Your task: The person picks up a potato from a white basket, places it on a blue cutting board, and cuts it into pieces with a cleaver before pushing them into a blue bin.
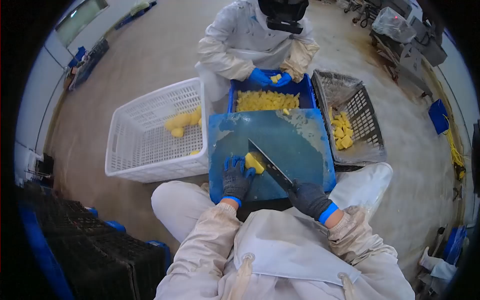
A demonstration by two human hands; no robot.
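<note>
My right hand [311, 199], in a dark glove with a blue cuff, is closed round the handle of a long knife [270, 163]. The blade slants up and left across a worn blue cutting board [232, 150]. Just left of the blade lies a yellow chunk of peeled produce [255, 163]. My left hand [236, 179], gloved the same way, grips this chunk from its left side with bent fingers. A small yellow piece [286, 111] sits at the board's far edge.
Beyond the board, a person's blue-gloved hands [271, 78] hold yellow cubes over a blue bin [232, 95] of cut pieces. A white crate [122, 140] with whole peeled yellow pieces stands left; a dark crate [369, 117] with yellow chunks stands right. Black crates [95, 245] fill the lower left.
</note>
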